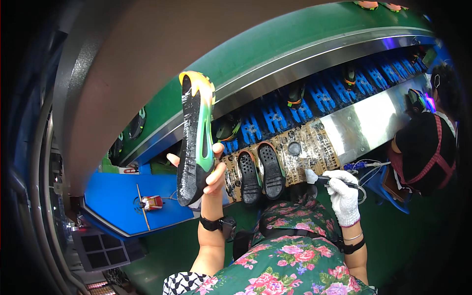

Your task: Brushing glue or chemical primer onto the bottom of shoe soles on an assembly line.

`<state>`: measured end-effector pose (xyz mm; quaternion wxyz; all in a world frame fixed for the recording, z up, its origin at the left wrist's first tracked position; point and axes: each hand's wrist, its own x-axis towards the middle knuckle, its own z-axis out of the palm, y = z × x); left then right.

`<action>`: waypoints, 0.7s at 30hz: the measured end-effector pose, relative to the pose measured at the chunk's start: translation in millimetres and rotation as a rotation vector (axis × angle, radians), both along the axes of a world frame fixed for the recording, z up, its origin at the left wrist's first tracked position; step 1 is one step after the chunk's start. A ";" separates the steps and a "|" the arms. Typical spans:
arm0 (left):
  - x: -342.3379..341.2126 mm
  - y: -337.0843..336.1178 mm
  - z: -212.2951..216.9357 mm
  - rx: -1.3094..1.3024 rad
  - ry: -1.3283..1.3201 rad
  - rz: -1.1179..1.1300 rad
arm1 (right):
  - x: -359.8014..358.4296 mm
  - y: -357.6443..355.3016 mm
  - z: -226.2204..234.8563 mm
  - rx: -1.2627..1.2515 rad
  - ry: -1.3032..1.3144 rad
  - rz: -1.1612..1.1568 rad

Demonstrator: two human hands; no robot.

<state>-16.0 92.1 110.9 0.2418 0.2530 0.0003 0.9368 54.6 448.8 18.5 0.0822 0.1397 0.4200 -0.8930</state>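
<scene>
Cardboard [324, 156] bears dark lettering; at left, the left hand [215, 173] clasps a sole [190, 147], orange end far; at right, the gloved right hand [342, 196] is wrapped round a brush [322, 180].

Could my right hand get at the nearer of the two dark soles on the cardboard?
Probably yes: nothing visible stands between the gloved right hand and the nearer sole, though the hand holds a brush.

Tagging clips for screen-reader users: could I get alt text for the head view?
The person's bare left hand holds up a black shoe sole with an orange-to-green side, while the white-gloved right hand grips a white-tipped brush. Two perforated black soles lie on film-wrapped cardboard, near blue slotted racks.
</scene>
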 end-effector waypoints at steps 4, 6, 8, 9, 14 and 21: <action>-15.3 -13.1 20.0 -0.072 -0.047 0.118 | -2.6 -0.7 -2.3 0.041 0.019 -0.010; -27.8 -18.3 27.1 -0.095 -0.031 0.151 | -2.5 -1.5 -3.2 0.049 0.027 0.001; -43.9 -29.6 33.1 -0.165 -0.011 0.192 | -2.0 -4.4 -1.8 0.056 0.029 0.013; -55.3 -36.8 32.9 -0.210 -0.004 0.220 | -2.8 -7.7 0.9 0.077 0.026 0.008; -132.1 -103.7 17.4 -0.099 -0.340 0.337 | -8.1 -24.1 5.4 0.133 0.078 0.115; -100.4 -56.6 -3.1 -0.285 -0.548 0.690 | -6.3 -32.7 -6.4 0.155 0.068 0.141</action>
